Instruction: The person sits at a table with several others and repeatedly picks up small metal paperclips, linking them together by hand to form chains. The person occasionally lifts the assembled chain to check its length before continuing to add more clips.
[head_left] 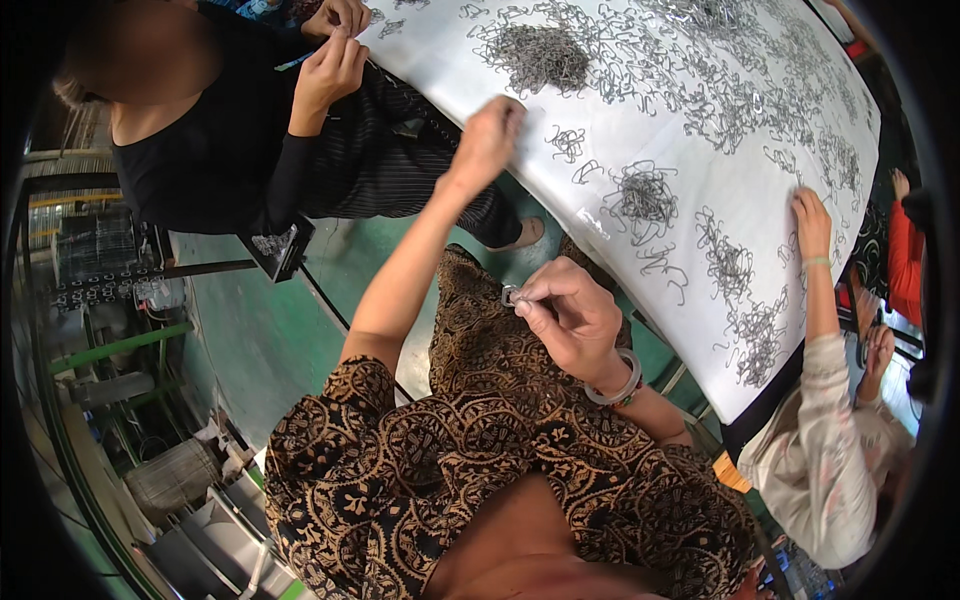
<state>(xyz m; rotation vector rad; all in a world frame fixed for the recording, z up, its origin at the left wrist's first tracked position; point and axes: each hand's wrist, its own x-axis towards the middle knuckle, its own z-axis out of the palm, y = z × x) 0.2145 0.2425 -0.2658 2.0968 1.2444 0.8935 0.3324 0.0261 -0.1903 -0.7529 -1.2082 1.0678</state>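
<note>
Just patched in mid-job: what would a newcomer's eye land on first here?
The white table filling the upper right, strewn with grey bent-wire pieces in heaps and tangles. Next, the person's left hand reaching out to the table's near edge, while the right hand pinches a small metal piece over the patterned lap. Co-workers' hands work the other edges.

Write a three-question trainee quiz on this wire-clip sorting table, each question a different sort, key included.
1. True or false: the right hand is empty.
2. The left hand reaches to: A) the white table B) the green floor C) a co-worker's sleeve.
3. Fill in: the table is strewn with small bent ____ clips.

Key: 1 false, it pinches a small metal piece; 2 A; 3 wire.
</note>
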